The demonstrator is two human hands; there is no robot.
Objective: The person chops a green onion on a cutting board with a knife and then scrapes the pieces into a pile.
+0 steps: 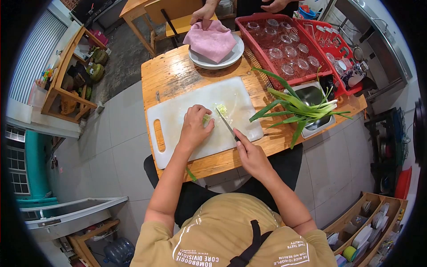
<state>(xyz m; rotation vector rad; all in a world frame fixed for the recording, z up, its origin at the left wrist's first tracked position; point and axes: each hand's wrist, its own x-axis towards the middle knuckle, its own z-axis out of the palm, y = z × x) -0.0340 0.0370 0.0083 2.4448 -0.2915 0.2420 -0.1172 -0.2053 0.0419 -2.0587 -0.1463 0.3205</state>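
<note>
A white cutting board [178, 107] lies on the wooden table in front of me. My right hand [252, 156] grips a knife [228, 126] by its dark handle, its blade tip down by a small heap of chopped spring onion [222, 109]. Left of the blade, my left hand [195, 126] is curled down on the board, fingers closed over pale green spring onion [206, 119], mostly hidden under them. Whole spring onions [298, 107] lie right of the board, across a metal tray [311, 94].
Beyond the board are stacked white plates [235, 52] under a pink cloth [211, 41], held by another person's hand [203, 14]. Red crates [262, 58] of upturned glasses stand at the back right. A green scrap [191, 174] hangs at the table's near edge [213, 168].
</note>
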